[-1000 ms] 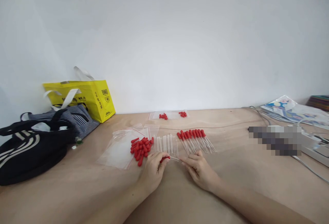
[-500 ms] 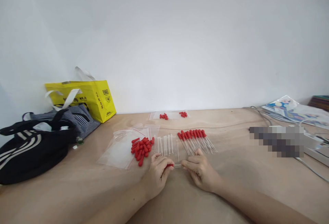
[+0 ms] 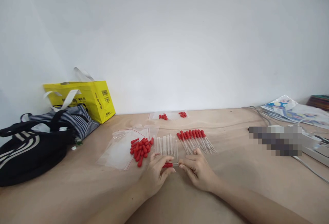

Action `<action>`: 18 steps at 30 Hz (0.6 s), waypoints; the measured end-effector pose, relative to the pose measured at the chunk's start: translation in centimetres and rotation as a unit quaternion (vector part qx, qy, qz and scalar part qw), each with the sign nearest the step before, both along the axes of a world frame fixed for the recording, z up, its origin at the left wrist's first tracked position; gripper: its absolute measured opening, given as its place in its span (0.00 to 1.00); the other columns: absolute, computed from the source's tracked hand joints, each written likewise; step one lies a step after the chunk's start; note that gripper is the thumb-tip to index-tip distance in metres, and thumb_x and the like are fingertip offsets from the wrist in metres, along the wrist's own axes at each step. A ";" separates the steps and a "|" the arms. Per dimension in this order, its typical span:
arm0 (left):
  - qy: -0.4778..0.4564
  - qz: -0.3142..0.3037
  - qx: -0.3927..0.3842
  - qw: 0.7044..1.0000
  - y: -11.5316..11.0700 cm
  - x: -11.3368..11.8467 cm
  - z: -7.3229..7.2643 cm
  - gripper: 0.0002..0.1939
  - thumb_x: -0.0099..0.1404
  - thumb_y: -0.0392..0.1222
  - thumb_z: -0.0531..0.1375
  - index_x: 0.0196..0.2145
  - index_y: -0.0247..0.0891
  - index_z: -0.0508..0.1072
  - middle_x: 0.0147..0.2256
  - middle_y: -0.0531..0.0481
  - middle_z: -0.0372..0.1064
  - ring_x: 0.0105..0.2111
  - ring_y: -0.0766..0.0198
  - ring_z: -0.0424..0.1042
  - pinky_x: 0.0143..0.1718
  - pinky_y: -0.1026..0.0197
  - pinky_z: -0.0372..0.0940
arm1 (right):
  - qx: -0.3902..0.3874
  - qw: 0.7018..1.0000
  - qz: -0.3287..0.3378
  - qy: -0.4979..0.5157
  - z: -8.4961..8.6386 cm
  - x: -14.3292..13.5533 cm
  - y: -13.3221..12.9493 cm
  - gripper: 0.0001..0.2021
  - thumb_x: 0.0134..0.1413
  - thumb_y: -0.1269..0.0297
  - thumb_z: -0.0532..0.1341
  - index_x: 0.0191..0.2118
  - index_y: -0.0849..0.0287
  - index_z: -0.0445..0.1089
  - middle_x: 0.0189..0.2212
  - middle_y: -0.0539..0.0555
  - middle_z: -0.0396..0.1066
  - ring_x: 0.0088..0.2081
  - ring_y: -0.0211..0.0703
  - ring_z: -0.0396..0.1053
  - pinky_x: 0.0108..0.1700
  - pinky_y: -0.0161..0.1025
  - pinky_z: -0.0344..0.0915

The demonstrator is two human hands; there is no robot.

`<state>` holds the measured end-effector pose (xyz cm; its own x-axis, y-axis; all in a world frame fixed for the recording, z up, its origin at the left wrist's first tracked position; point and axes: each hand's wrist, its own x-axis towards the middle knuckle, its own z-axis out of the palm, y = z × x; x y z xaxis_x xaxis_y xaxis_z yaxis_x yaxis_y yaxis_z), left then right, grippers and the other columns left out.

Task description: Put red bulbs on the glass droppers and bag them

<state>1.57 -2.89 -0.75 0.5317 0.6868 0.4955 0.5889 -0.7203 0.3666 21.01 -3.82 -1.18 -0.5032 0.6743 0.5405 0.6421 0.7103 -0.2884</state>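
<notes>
Head view. Left hand (image 3: 156,173) low at centre, fingers curled round a red rubber bulb (image 3: 168,165), thumb below it, fingers above; narrow grip, bulb partly hidden. Right hand (image 3: 197,171) facing it, fingertips closed in a pinch on the clear tube (image 3: 175,164) that runs sideways from the bulb. Bulb and tube lie roughly level between the two hands, above the near part of the wooden table (image 3: 231,169).

Just beyond the hands, a row of loose clear tubes (image 3: 166,145), side by side. To its left, a heap of loose red bulbs (image 3: 140,149), partly on a clear zip bag (image 3: 117,150). To its right, a fanned row of red-capped droppers (image 3: 196,140), bulbs pointing away, tubes toward the person. Farther back, near the wall (image 3: 180,45), a clear packet (image 3: 173,116) with two small red clusters.

Left side: yellow carrier bag (image 3: 102,104), striped bag (image 3: 83,122), black bag (image 3: 48,152); small green bottle (image 3: 78,142) and white cap (image 3: 74,148) beside them. Right side: printed sheets (image 3: 288,109), white power strip (image 3: 313,148) with cables, a pixelated patch (image 3: 276,141) over something dark.
</notes>
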 end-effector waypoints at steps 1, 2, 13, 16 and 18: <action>0.007 -0.001 0.002 1.000 0.0 -0.1 0.1 0.08 0.62 0.44 0.51 0.36 0.41 0.66 0.29 0.52 0.71 0.30 0.64 0.68 0.47 0.53 0.50 | -0.006 1.000 0.002 -0.003 0.1 0.1 0.0 0.12 0.56 0.69 0.46 0.32 0.58 0.66 0.21 0.49 0.66 0.24 0.34 0.60 0.33 0.36 0.43; 0.015 -0.002 0.004 1.000 0.0 -0.3 0.2 0.08 0.62 0.44 0.51 0.35 0.41 0.67 0.28 0.53 0.71 0.29 0.65 0.68 0.48 0.52 0.50 | -0.010 1.000 0.005 -0.007 0.2 0.2 0.0 0.12 0.57 0.68 0.46 0.32 0.58 0.66 0.22 0.49 0.67 0.25 0.34 0.61 0.33 0.36 0.43; 0.036 0.018 0.017 0.999 -0.6 0.2 0.9 0.08 0.60 0.42 0.53 0.27 0.40 0.70 0.24 0.55 0.67 0.28 0.66 0.66 0.46 0.53 0.49 | -0.009 0.999 0.015 -0.028 -0.4 0.4 0.1 0.11 0.57 0.69 0.46 0.33 0.59 0.65 0.23 0.50 0.66 0.27 0.36 0.59 0.35 0.37 0.46; 0.044 0.013 -0.007 0.999 -0.4 0.1 0.8 0.08 0.61 0.42 0.52 0.30 0.41 0.70 0.27 0.54 0.69 0.31 0.65 0.66 0.47 0.53 0.48 | -0.001 0.998 -0.011 -0.059 0.2 0.3 0.0 0.10 0.55 0.68 0.49 0.30 0.58 0.66 0.26 0.51 0.66 0.31 0.38 0.59 0.35 0.37 0.45; 0.052 0.020 -0.004 0.998 -0.1 -0.1 0.9 0.08 0.61 0.43 0.52 0.36 0.43 0.69 0.31 0.52 0.70 0.35 0.62 0.66 0.47 0.52 0.47 | -0.005 0.996 -0.030 -0.081 0.6 0.4 0.1 0.09 0.54 0.67 0.51 0.30 0.58 0.67 0.28 0.52 0.66 0.32 0.39 0.59 0.35 0.38 0.45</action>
